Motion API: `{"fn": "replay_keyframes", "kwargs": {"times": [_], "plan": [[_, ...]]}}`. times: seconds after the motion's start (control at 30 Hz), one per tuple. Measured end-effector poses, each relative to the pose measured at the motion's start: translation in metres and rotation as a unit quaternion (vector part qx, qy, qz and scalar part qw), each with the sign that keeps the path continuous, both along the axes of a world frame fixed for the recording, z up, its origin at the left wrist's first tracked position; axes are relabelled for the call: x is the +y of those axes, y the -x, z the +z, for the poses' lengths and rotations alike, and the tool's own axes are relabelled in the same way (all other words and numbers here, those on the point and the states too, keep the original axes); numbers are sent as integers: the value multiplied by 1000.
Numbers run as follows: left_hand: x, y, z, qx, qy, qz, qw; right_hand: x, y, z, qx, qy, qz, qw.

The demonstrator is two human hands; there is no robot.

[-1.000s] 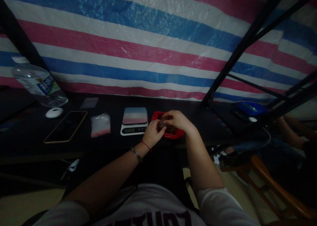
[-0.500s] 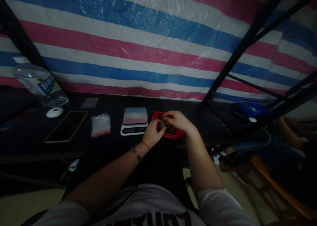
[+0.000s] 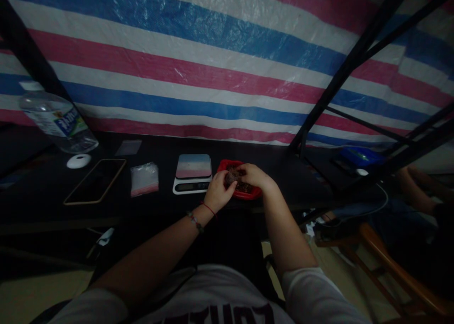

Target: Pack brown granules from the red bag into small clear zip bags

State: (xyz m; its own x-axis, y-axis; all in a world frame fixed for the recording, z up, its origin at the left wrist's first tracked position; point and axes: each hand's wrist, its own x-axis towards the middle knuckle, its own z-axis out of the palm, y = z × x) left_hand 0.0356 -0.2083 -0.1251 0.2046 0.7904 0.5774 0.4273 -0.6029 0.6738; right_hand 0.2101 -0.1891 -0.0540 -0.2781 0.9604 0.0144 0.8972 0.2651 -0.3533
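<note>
My left hand [image 3: 219, 192] and my right hand [image 3: 254, 176] meet over a red tray [image 3: 224, 165] of dark brown bits on the black table [image 3: 46, 191]. Both hands are closed around a small brown lump or filled pouch [image 3: 231, 176], held between them at the tray's near left edge. What exactly the lump is stays unclear in the dim light. A small digital scale [image 3: 192, 172] stands just left of the tray, with nothing on its platform.
Left of the scale lie a stack of small clear bags [image 3: 144, 179], a phone [image 3: 94, 181], a white cap [image 3: 78, 161] and a tipped water bottle [image 3: 56, 118]. A striped tarp hangs behind. Another person's arm [image 3: 418, 184] and a wooden chair [image 3: 390, 262] are at right.
My right hand has drawn slightly nearer and lower over the tray, uncovering more of its far rim. The left hand stays almost still with the lump.
</note>
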Motion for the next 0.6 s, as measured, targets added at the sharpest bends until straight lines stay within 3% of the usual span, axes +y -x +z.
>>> {"fn": "replay_keyframes", "kwargs": {"times": [0.13,0.37,0.6], "plan": [[-1,1,1,-7,10,-5,1000,4,8,-8,-44,-4,6,999],[-1,1,1,-21,17,1,1000,4,9,-7,-71,-1,9,997],[-3,2,3,-18,15,-1,1000,5,5,-8,-38,-8,-8,999]]}}
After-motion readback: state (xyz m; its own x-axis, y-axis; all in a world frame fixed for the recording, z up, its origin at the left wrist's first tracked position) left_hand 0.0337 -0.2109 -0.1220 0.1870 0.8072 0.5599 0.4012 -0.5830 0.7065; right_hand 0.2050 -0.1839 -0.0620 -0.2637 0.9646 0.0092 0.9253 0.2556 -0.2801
